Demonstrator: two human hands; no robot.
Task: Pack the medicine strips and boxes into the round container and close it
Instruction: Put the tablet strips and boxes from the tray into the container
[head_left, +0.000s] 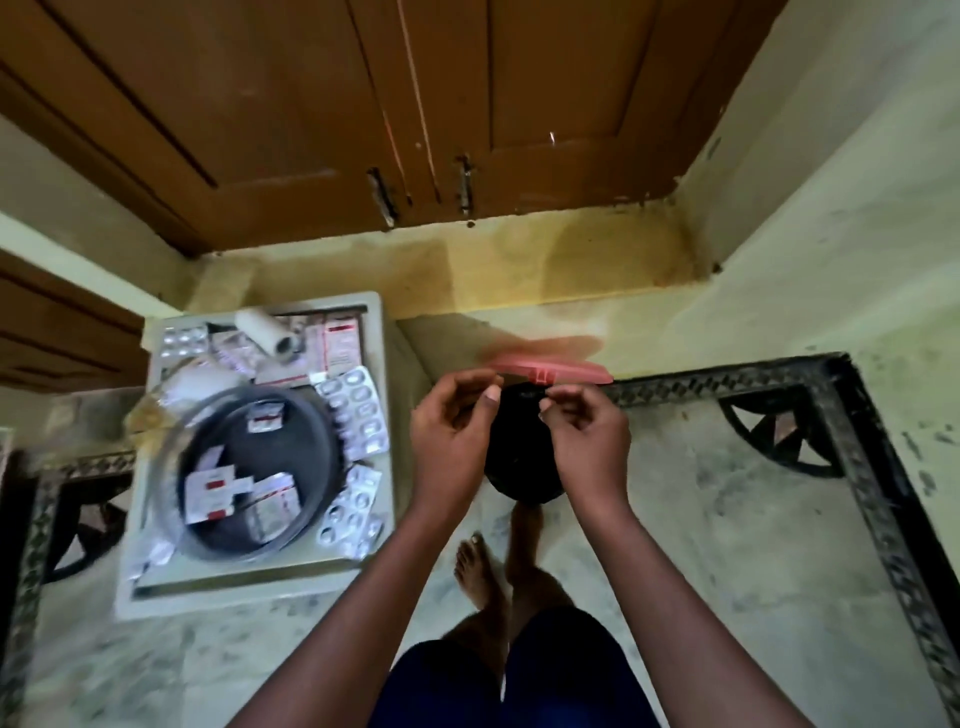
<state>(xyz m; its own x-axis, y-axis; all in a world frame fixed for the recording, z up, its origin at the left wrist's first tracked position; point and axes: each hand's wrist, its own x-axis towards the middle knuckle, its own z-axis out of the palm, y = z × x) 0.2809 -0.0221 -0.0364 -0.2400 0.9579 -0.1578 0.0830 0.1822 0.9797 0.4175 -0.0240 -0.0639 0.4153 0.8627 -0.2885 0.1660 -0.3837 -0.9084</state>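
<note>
With boxes already in the round container (260, 467) on the stool (387, 332), lid (553, 370) held edge-on by pinched fingertips of left hand (454, 434) and right hand (587, 441). Strips (358, 410) unpacked; pack, then fit lid.

Both forearms are bare from the lower edge of the picture up to the wrists, with no sleeves on them. The left hand (451, 434) and the right hand (587, 439) carry no gloves, rings, watch or bracelet that I can see. The fingernails are short and plain. The legs are covered to about the knee by dark blue cloth (519, 686), probably shorts, though the view is dim there. Below it the shins are bare. The feet are bare too, and the left foot (475, 571) shows its toes clearly.
</note>
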